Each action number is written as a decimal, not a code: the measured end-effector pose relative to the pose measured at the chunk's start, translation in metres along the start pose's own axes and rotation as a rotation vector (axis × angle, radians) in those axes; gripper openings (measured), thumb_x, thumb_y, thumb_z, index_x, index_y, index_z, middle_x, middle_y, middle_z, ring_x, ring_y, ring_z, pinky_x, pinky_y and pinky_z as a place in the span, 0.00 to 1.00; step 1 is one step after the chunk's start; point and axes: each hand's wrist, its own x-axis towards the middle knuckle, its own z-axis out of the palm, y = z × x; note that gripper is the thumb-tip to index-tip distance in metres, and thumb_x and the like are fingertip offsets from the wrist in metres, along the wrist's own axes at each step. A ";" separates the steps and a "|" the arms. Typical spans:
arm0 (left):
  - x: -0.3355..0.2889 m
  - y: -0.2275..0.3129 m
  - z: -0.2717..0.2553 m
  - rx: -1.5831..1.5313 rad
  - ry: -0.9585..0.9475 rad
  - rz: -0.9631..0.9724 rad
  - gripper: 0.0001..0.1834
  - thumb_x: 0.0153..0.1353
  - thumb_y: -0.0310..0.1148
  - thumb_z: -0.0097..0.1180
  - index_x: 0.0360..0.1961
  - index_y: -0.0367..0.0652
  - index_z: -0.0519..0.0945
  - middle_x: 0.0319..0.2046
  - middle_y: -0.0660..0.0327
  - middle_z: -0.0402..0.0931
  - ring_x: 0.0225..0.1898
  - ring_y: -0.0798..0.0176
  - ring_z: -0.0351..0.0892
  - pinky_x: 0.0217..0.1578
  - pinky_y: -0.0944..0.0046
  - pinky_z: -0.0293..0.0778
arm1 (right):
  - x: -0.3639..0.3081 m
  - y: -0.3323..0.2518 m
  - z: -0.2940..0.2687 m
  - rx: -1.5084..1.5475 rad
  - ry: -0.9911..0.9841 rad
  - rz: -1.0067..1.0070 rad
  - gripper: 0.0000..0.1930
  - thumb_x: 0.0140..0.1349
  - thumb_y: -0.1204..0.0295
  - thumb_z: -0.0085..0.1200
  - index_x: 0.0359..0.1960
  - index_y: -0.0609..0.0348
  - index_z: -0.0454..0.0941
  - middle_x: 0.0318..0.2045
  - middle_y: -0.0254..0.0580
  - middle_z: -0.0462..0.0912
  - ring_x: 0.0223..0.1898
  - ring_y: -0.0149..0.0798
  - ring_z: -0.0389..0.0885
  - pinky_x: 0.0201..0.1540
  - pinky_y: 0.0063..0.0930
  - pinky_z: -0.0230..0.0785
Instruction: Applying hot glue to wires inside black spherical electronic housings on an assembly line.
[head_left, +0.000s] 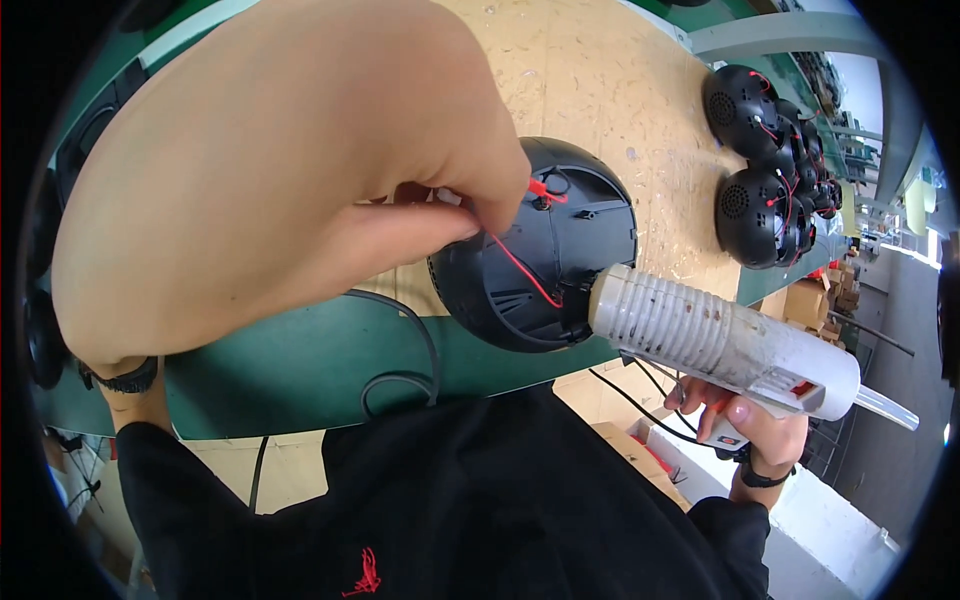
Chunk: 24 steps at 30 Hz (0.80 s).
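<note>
A round black plastic housing (535, 245) lies in front of me with its hollow, ribbed side facing up. My left hand (300, 180) reaches over its left part, thumb and finger pinched on a thin red wire (522, 268). That wire runs down into the housing; a whitish bit shows between the fingers, too covered to name. A red connector (545, 191) sits near the housing's upper edge. In my right hand (755, 425) is a white hot glue gun (720, 340), its nozzle end at the housing's lower right. A clear glue stick (888, 407) sticks out of its back.
Several similar black housings (745, 215) with red wires stand grouped at the right edge of the wooden board (600, 70). Under the board is a green table (300, 370). A dark cable (432, 350) loops beside the housing. Cardboard boxes (808, 302) stand beyond the table at right.
</note>
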 end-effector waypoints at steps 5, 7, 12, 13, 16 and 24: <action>0.001 -0.012 -0.001 0.014 -0.079 0.088 0.11 0.42 0.20 0.69 0.31 0.36 0.87 0.26 0.55 0.83 0.27 0.54 0.82 0.28 0.60 0.76 | 0.006 -0.004 0.000 0.119 -0.044 0.023 0.36 0.57 0.62 0.74 0.61 0.73 0.73 0.35 0.57 0.86 0.38 0.49 0.89 0.30 0.32 0.81; 0.001 -0.014 -0.002 0.034 -0.082 0.122 0.11 0.42 0.22 0.69 0.31 0.36 0.87 0.26 0.55 0.83 0.27 0.54 0.82 0.29 0.60 0.76 | 0.008 -0.006 0.001 0.100 -0.043 0.031 0.36 0.57 0.63 0.74 0.62 0.73 0.72 0.35 0.57 0.87 0.38 0.49 0.89 0.30 0.31 0.81; -0.004 -0.015 -0.004 0.098 -0.106 0.158 0.12 0.42 0.24 0.68 0.32 0.36 0.86 0.27 0.56 0.83 0.28 0.52 0.82 0.29 0.59 0.76 | 0.008 -0.012 0.000 0.085 -0.061 0.048 0.35 0.58 0.66 0.72 0.63 0.74 0.71 0.35 0.57 0.87 0.37 0.49 0.89 0.29 0.30 0.80; -0.004 -0.015 -0.004 0.097 -0.098 0.164 0.12 0.42 0.25 0.68 0.32 0.36 0.86 0.28 0.56 0.83 0.28 0.52 0.82 0.29 0.59 0.76 | 0.006 -0.015 -0.003 0.066 -0.065 0.058 0.35 0.58 0.67 0.72 0.63 0.74 0.71 0.35 0.57 0.87 0.36 0.48 0.89 0.29 0.30 0.80; -0.003 -0.015 -0.002 0.111 -0.060 0.158 0.11 0.43 0.24 0.69 0.32 0.36 0.85 0.28 0.57 0.83 0.28 0.52 0.82 0.29 0.59 0.75 | -0.007 -0.021 -0.012 0.003 -0.025 0.090 0.35 0.58 0.67 0.71 0.63 0.75 0.71 0.35 0.57 0.87 0.35 0.47 0.88 0.29 0.29 0.79; 0.010 -0.011 -0.015 0.148 -0.181 -0.069 0.13 0.50 0.19 0.67 0.39 0.38 0.82 0.38 0.56 0.83 0.39 0.54 0.82 0.34 0.60 0.77 | -0.013 0.020 -0.013 0.117 0.058 -0.114 0.39 0.59 0.57 0.68 0.64 0.74 0.70 0.38 0.56 0.85 0.39 0.50 0.87 0.34 0.33 0.81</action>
